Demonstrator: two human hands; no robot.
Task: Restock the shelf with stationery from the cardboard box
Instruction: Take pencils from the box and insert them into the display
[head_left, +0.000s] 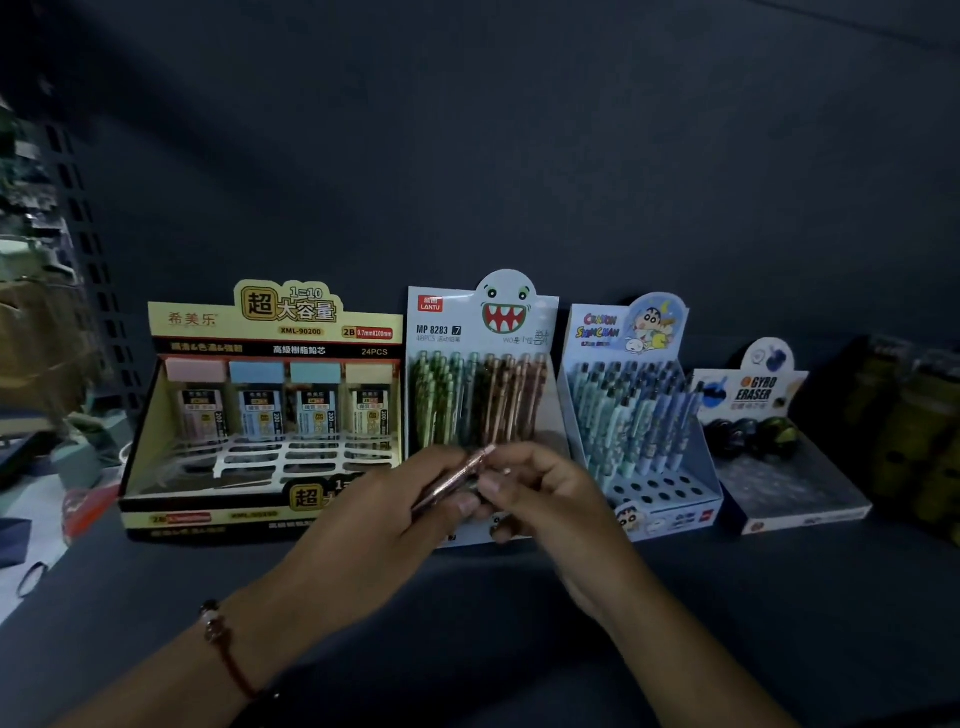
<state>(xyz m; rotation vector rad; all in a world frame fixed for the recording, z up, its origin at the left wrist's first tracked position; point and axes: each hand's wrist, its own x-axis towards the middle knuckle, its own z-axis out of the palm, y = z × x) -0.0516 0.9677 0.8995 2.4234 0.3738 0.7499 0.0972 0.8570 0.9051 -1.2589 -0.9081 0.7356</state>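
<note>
- Both hands are seen meeting just in front of the shelf: the left hand (387, 512), a beaded cord at its wrist, is curled round a rose-coloured mechanical pencil (457, 480), while the fingers of the right hand (540, 491) are pinched at its upper end.
- Light, stiff and smooth-barrelled, the pencil is judged likely to slip in a loose grip; it is best held at mid-barrel, away from the fine tip.
- Just behind the hands, the monster-faced pencil display (480, 374) is shown on the dark shelf (467, 623), its rows filled with green and brown pencils.
- Flanking it are a lead-refill display (270, 395) to the left and a blue cartoon pencil display (639, 410), then an eraser display (769, 441).
- No cardboard box is visible.
</note>
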